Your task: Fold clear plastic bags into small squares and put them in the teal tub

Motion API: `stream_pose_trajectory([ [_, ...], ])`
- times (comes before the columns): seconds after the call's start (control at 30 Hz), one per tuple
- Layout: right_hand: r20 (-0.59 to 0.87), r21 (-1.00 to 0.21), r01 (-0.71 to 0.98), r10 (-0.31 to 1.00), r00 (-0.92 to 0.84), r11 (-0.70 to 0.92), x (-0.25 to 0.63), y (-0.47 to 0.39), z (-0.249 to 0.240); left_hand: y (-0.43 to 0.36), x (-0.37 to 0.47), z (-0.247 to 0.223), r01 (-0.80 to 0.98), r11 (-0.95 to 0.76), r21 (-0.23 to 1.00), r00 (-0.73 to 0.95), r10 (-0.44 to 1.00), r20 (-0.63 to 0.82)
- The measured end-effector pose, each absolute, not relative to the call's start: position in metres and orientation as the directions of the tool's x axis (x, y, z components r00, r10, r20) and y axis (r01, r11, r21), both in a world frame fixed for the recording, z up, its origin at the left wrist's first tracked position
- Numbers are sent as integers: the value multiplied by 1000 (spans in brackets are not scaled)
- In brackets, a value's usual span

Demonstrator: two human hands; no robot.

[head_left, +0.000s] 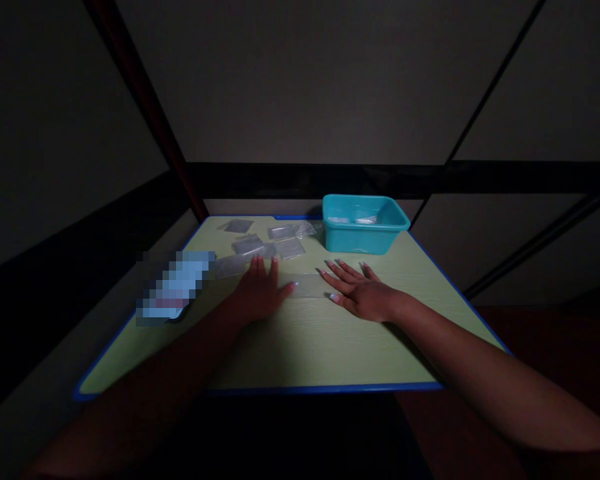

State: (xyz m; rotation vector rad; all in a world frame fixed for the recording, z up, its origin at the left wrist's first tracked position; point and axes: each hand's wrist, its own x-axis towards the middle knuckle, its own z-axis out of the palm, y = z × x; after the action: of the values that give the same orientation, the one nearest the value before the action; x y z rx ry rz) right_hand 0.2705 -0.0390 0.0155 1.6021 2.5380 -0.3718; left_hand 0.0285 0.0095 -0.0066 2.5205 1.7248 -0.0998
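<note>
Both hands palm-down at a clear, flat plastic sheet.
We find the sheet lying on the pale yellow-green, blue-edged table, between the left hand and the right hand, short of the turquoise rectangular plastic tub. Both forearms reach in from the lower corners, angled inward. We record the right fingers fanned apart, thumb out; the left fingers point forward, slightly parted, thumb stretched toward the sheet. We note no pinch in either hand.
</note>
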Motion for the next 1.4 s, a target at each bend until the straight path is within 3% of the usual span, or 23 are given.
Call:
stream_pose_trajectory([
  [0.13,-186,-147,894,876,-445,423,273,-39,12,26,21,1,930,-365,35,363,930,56],
  [0.23,-76,-124,876,876,-476,466,273,-41,10,41,13,8,925,-375,65,350,904,245],
  [0.3,-12,-117,851,856,-517,513,271,-43,10,50,6,11,924,-371,95,331,898,290],
  [0.53,-157,-175,825,812,-562,537,269,-45,13,69,-10,10,861,-477,179,461,879,122],
  [1.0,-430,-256,825,704,-565,504,298,-38,36,71,-16,9,844,-495,204,484,869,108],
  [1.1,-388,-302,816,718,-578,493,302,-35,37,66,-13,11,844,-488,222,476,873,109],
  [1.2,-250,-339,822,799,-547,457,298,-34,34,59,-7,14,854,-468,229,458,883,98],
  [1.3,-105,-312,834,856,-506,455,291,-34,26,52,-1,17,852,-472,226,465,881,89],
  [1.4,-61,-264,828,848,-527,495,282,-34,15,47,3,19,850,-477,225,475,878,66],
])
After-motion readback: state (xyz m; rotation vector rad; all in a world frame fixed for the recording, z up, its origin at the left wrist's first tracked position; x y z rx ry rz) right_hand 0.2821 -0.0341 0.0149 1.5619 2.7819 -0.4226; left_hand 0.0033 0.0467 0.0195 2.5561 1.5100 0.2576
